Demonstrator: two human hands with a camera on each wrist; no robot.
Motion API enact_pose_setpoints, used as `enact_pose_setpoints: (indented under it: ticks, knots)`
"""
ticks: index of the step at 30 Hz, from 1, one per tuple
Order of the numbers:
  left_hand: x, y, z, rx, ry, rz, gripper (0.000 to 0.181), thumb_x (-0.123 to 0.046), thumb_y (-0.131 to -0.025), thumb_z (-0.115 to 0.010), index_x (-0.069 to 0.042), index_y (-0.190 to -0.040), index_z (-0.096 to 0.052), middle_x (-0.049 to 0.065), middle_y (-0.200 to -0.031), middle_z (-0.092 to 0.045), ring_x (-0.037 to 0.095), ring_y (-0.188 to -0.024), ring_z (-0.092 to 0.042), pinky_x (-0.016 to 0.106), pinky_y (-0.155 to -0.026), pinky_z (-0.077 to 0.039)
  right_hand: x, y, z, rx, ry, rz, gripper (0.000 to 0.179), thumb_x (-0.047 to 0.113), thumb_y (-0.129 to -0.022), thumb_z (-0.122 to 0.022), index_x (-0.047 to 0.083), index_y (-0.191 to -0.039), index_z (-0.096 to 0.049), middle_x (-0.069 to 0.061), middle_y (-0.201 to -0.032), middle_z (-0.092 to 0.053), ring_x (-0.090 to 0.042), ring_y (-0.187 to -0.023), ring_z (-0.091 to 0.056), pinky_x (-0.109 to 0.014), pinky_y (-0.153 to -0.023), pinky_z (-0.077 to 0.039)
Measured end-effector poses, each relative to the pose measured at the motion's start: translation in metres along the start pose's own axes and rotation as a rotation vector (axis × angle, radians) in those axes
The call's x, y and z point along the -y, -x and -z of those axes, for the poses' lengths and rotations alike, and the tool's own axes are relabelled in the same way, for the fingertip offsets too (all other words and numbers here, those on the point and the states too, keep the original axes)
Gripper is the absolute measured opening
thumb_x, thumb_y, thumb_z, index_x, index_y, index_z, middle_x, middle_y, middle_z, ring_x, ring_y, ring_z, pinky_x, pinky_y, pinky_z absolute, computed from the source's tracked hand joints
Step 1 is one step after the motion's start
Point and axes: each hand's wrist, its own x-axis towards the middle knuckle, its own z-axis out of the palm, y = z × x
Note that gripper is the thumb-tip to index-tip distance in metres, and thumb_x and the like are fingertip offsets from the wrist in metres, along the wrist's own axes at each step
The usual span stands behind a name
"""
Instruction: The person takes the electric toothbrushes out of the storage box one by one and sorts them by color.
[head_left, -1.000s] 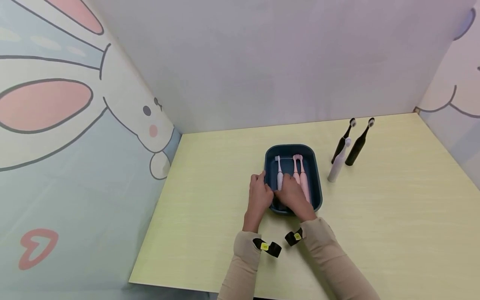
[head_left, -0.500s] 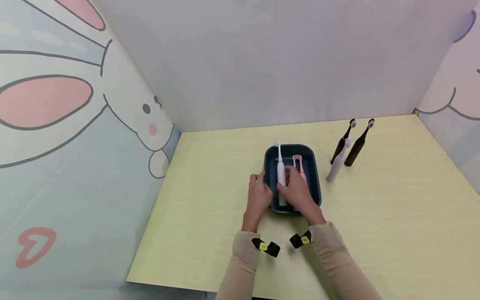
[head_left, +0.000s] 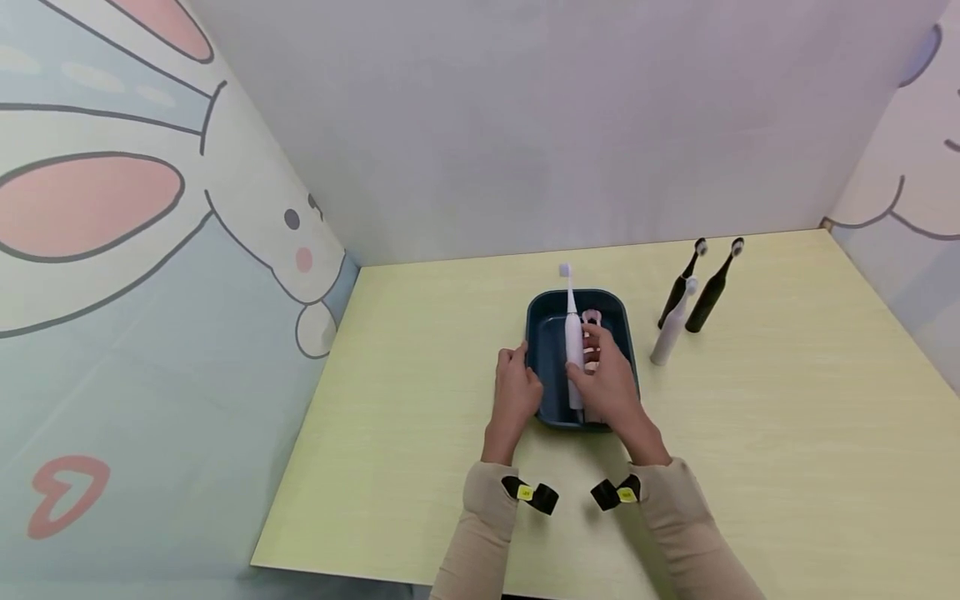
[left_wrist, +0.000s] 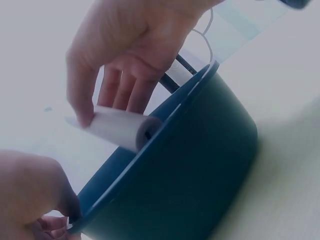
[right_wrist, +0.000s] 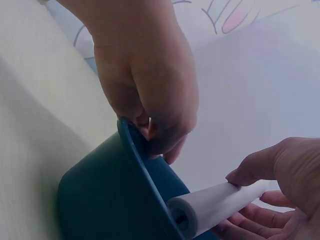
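A white electric toothbrush (head_left: 573, 350) is gripped between the thumb and fingers of my right hand (head_left: 611, 379). It hangs over the dark blue basin (head_left: 551, 400), brush head up and past the far rim. In the right wrist view the handle's base (right_wrist: 185, 215) is just at the rim. My left hand (head_left: 517, 387) pinches the basin's left rim, as the right wrist view also shows with the left hand (right_wrist: 155, 95). Inside the basin lie pink toothbrushes (head_left: 592, 317), mostly hidden behind my right hand.
Right of the basin, two black electric toothbrushes (head_left: 708, 296) (head_left: 678, 292) and a pale one (head_left: 670, 333) stand upright on the light wooden table (head_left: 420, 400). A grey wall (head_left: 525, 133) rises behind the table, and a printed rabbit panel (head_left: 187, 333) stands at the left.
My right hand has raised the white toothbrush from the basin's floor and carried it slightly right. My left hand has stayed at the rim. The standing toothbrushes have not moved.
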Motion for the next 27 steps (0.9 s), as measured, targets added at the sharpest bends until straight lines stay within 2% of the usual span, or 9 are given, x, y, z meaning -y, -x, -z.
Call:
enact_pose_setpoints:
  ticks: [5, 10, 13, 19, 23, 27]
  knots:
    - [0.0, 0.001, 0.0, 0.008, -0.001, 0.009, 0.049, -0.003, -0.094, -0.048, -0.005, -0.142, -0.045, 0.014, -0.12, -0.048, 0.023, -0.103, -0.051, 0.036, -0.092, -0.046, -0.006, 0.007, 0.006, -0.053, -0.083, 0.056, 0.06, 0.005, -0.087, -0.065, 0.007, -0.141, -0.039, -0.018, -0.122, -0.055, -0.028, -0.099, -0.056, -0.045, -0.08, -0.052]
    - [0.001, 0.001, -0.001, 0.007, 0.0, 0.007, 0.048, -0.002, -0.094, -0.047, -0.006, -0.142, -0.045, 0.013, -0.121, -0.048, 0.023, -0.103, -0.05, 0.036, -0.093, -0.045, -0.011, 0.014, 0.012, -0.092, -0.175, 0.082, 0.059, 0.004, -0.088, -0.064, 0.01, -0.141, -0.04, -0.016, -0.125, -0.054, -0.026, -0.101, -0.055, -0.023, -0.079, -0.051]
    - [0.002, 0.001, -0.002, 0.007, 0.004, 0.001, 0.048, -0.002, -0.094, -0.047, -0.005, -0.142, -0.044, 0.014, -0.121, -0.047, 0.023, -0.104, -0.05, 0.037, -0.093, -0.045, -0.005, 0.02, 0.017, -0.11, -0.205, 0.085, 0.058, 0.002, -0.088, -0.063, 0.008, -0.141, -0.039, -0.018, -0.127, -0.053, -0.027, -0.104, -0.054, -0.013, -0.078, -0.047]
    - [0.002, 0.001, -0.002, 0.005, 0.005, -0.004, 0.048, -0.002, -0.095, -0.047, -0.005, -0.143, -0.044, 0.014, -0.121, -0.048, 0.024, -0.104, -0.05, 0.037, -0.091, -0.045, 0.014, 0.037, 0.03, -0.17, -0.187, 0.088, 0.057, -0.003, -0.088, -0.061, 0.001, -0.14, -0.039, -0.019, -0.125, -0.052, -0.018, -0.106, -0.053, -0.011, -0.081, -0.046]
    - [0.002, 0.001, -0.002, 0.011, 0.009, -0.005, 0.048, -0.003, -0.095, -0.046, -0.005, -0.143, -0.044, 0.013, -0.122, -0.047, 0.023, -0.104, -0.05, 0.037, -0.092, -0.045, 0.003, 0.041, 0.033, -0.252, -0.229, 0.119, 0.059, -0.005, -0.086, -0.063, 0.004, -0.14, -0.042, -0.016, -0.124, -0.053, -0.005, -0.102, -0.052, -0.008, -0.08, -0.045]
    - [0.001, 0.001, -0.001, 0.015, 0.012, -0.003, 0.048, -0.003, -0.095, -0.046, -0.005, -0.143, -0.043, 0.013, -0.122, -0.047, 0.023, -0.103, -0.05, 0.037, -0.091, -0.045, -0.017, 0.041, 0.036, -0.342, -0.261, 0.162, 0.063, -0.008, -0.084, -0.064, 0.007, -0.14, -0.042, -0.008, -0.126, -0.053, -0.003, -0.102, -0.053, -0.007, -0.08, -0.045]
